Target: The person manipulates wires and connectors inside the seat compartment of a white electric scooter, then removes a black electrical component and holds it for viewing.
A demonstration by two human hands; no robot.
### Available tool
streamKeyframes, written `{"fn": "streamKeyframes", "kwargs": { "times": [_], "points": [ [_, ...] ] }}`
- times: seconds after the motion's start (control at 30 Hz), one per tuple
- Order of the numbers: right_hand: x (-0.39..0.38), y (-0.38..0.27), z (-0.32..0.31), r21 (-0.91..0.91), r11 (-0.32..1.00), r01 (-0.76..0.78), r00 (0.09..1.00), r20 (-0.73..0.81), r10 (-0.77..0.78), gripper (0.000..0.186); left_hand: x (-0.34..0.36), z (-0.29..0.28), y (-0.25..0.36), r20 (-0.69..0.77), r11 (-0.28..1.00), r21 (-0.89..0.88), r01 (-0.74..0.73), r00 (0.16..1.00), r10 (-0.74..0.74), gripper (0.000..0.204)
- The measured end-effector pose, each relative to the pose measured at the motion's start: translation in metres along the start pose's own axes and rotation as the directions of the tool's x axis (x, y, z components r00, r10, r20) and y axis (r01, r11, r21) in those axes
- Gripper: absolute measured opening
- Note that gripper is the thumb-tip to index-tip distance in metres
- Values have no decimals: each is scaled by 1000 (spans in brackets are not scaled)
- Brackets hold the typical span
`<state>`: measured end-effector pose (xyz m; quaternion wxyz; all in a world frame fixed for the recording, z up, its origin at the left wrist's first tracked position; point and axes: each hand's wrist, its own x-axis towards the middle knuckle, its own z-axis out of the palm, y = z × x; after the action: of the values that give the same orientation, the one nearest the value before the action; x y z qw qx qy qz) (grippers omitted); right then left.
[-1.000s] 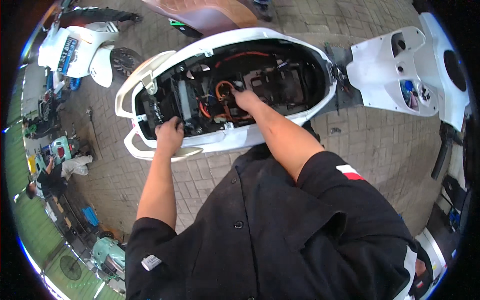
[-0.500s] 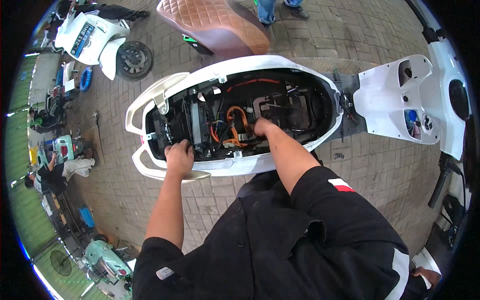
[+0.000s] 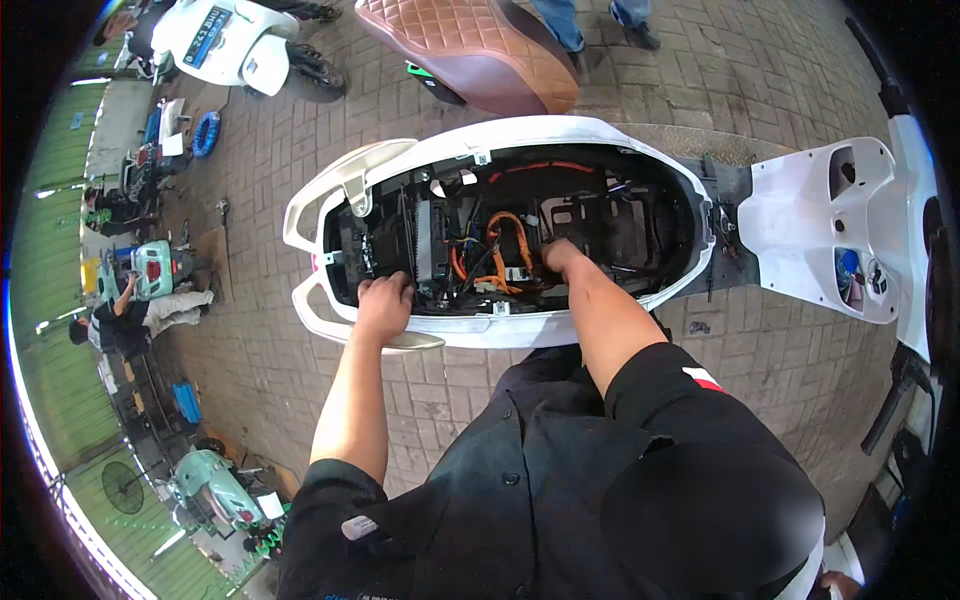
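A white scooter body [image 3: 590,130] lies before me with its seat off, and its black inner bay [image 3: 655,215] shows. My left hand [image 3: 385,305] rests on the near rim toward the left end, fingers bent over the edge. Down in the bay, my right hand [image 3: 562,258] is closed beside a thick orange cable [image 3: 523,240]; its fingertips are hidden, and so is whatever they hold. Left of that cable are thin coloured wires and a grey finned unit [image 3: 424,240]. A metal bracket [image 3: 560,212] lies just beyond my right hand.
A brown quilted seat [image 3: 470,45] stands on the paving beyond the scooter, near a person's legs [image 3: 560,20]. The white front panel [image 3: 800,220] is at right. Another white scooter [image 3: 225,45], green scooters [image 3: 210,490] and a seated person [image 3: 125,315] are at left.
The whole view has shifted, so the scooter sits farther right in it. Both hands keep nearly the same places on the scooter, the right one still down in the bay.
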<state>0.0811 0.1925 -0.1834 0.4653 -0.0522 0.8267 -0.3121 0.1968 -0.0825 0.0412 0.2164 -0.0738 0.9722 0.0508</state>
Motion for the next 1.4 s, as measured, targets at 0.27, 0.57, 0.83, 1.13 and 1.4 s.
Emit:
{"fn": "streamKeyframes", "kwargs": {
  "times": [0.27, 0.57, 0.83, 1.13, 1.4],
  "points": [
    [-40, 18, -39, 749, 658, 82, 983, -171, 73, 36, 0, 5, 3, -42, 998, -66, 6, 999, -8, 24],
    [-137, -43, -117, -365, 777, 512, 594, -503, -628, 26, 0, -2, 7, 0, 999, -24, -33, 999, 33, 24],
    [-201, -176, -93, -308, 680, 666, 692, -86, -717, 24, -2, -3, 6, -3, 999, -47, 16, 1000, -17, 29],
    [-140, -198, 4, -423, 766, 483, 871, 143, -470, 33, -4, 4, 1, -59, 987, -161, 21, 998, -31, 26],
    [-119, -186, 23, -404, 782, 475, 878, 161, -450, 31, -6, 3, -2, -107, 964, -260, -49, 994, 22, 24]
  ]
}}
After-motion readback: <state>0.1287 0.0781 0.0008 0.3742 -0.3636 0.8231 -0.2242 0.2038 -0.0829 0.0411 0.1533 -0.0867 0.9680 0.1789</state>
